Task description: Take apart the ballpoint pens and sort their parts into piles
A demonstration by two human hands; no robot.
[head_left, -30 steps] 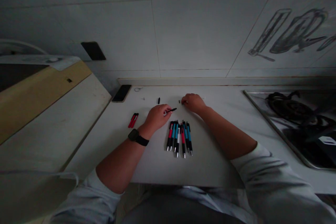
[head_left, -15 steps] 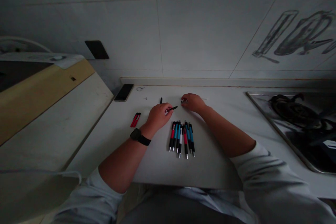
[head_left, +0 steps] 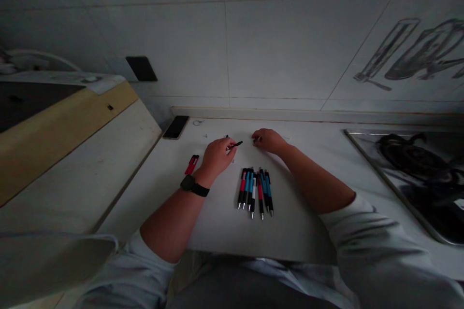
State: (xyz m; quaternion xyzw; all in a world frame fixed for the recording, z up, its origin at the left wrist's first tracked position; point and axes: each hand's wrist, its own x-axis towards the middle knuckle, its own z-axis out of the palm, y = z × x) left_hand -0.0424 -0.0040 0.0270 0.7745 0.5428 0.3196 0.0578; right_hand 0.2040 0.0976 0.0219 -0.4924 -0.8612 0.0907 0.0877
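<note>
My left hand (head_left: 218, 153), with a dark watch on its wrist, is closed on a short black pen part (head_left: 237, 144) that points to the right. Another black piece (head_left: 227, 136) lies just behind these fingers, mostly hidden. A tiny pale bit (head_left: 233, 161) shows on the counter below my left fingers. To the right, my right hand (head_left: 267, 140) is pinched near the counter top; what its fingertips hold is too small to name. Closer to me lies a row of several pens (head_left: 254, 193) in red, blue and white with black grips.
Left of my left hand are red pen parts (head_left: 192, 164). A phone (head_left: 176, 127), a thin ring-like item (head_left: 198, 122) and a tiny piece (head_left: 206, 135) lie further back on the white counter (head_left: 217, 227). A gas stove (head_left: 416, 159) is at the right, a white appliance (head_left: 119, 149) at the left.
The view has shifted slightly. My left hand now covers most of the black piece behind it, and the tiny pale bit has come into sight below it. My right hand is nearly still.
</note>
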